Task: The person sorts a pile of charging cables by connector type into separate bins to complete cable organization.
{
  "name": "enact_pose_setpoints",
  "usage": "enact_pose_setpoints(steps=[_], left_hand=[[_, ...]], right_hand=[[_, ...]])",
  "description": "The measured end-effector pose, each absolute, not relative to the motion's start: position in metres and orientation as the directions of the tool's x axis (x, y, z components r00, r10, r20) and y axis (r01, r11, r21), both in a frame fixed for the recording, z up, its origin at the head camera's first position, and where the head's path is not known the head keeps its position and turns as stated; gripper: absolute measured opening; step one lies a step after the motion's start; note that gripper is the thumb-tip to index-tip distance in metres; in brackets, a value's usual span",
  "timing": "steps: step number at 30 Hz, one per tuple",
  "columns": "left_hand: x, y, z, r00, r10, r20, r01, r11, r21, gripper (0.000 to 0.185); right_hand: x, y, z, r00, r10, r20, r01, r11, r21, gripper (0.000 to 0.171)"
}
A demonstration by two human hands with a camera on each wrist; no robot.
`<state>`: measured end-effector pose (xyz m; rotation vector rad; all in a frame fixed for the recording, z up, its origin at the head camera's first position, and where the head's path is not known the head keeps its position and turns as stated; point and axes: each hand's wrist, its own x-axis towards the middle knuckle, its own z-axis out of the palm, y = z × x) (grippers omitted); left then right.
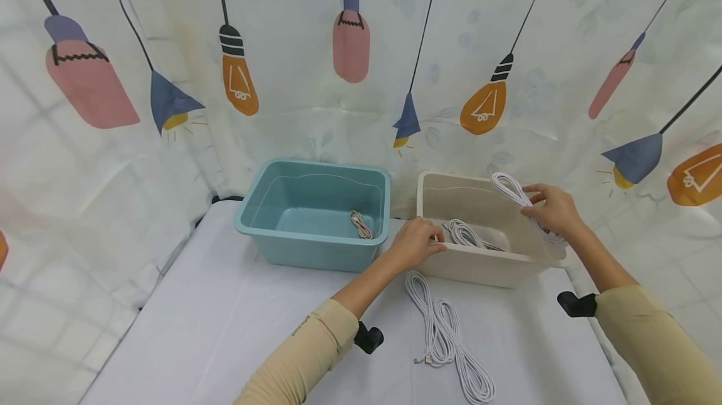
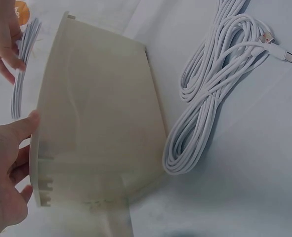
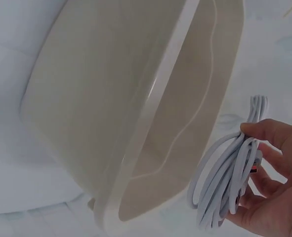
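Observation:
My left hand [image 1: 416,243] grips the near-left rim of a beige plastic bin [image 1: 479,265], thumb outside and fingers over the edge in the left wrist view. In my right hand [image 1: 553,209] is a coiled white cable [image 3: 227,173], pinched at its middle above the bin's right end. Inside the beige bin lies another white cable bundle [image 1: 465,232]. On the table in front of it rest white coiled cables [image 2: 205,108], with a USB plug and a small USB-C plug showing.
To the left stands a light blue bin [image 1: 316,253] with a small pinkish-beige cable bundle [image 1: 360,224] inside. Both bins sit on a table with a white cloth [image 1: 225,323]. Close behind hangs a curtain [image 1: 304,79] printed with lamps.

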<state>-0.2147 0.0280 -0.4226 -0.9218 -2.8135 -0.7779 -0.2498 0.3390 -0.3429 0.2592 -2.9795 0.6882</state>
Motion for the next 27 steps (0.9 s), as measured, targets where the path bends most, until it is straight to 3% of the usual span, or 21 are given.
enact_pose_setpoints(steps=[16, 27], left_hand=[[-0.211, 0.032, -0.422, -0.818, 0.534, 0.215, 0.57, 0.698, 0.433, 0.016], [-0.212, 0.029, -0.422, -0.822, 0.526, 0.219, 0.565, 0.702, 0.434, 0.016]], right_hand=[[-0.26, 0.347, -0.349, -0.991, -0.059, 0.123, -0.109, 0.883, -0.456, 0.053], [-0.245, 0.341, -0.348, -0.982, -0.074, 0.174, -0.15, 0.867, -0.475, 0.05]])
